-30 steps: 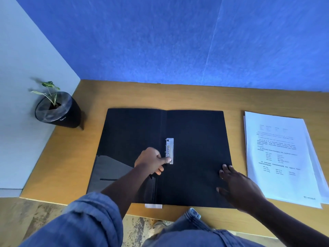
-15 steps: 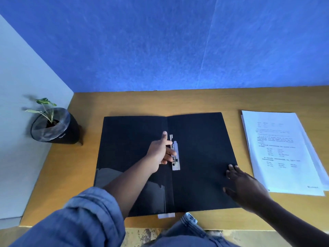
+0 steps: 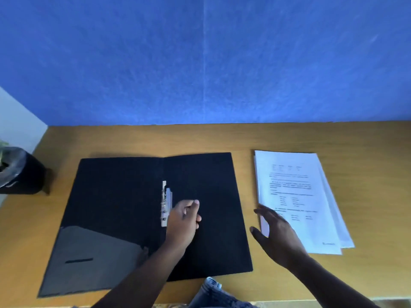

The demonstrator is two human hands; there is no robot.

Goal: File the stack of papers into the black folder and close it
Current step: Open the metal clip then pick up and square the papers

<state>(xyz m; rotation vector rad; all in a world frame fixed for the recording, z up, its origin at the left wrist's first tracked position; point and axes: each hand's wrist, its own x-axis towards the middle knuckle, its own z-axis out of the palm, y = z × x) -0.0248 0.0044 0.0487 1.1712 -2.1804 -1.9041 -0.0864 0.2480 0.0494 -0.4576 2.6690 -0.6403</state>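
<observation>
The black folder (image 3: pixel 115 196) lies open and flat on the wooden desk (image 3: pixel 244 136). A silver clip (image 3: pixel 165 196) runs along its spine and looks raised. My left hand (image 3: pixel 184 221) hovers over the folder's right half just beside the clip, fingers loosely curled, holding nothing. The stack of printed white papers (image 3: pixel 293 192) lies to the right of the folder. My right hand (image 3: pixel 275 234) is open with fingers spread, at the stack's lower left corner. I cannot tell whether it touches the paper.
A black plant pot (image 3: pixel 20 172) stands at the desk's far left, beside a white side wall. A blue felt wall closes off the back of the desk. My denim-clad legs show below the front edge.
My left hand let go of the clip and moved right across the spine. My right hand lifted off the folder and moved right to the paper stack. The view tilted up.
</observation>
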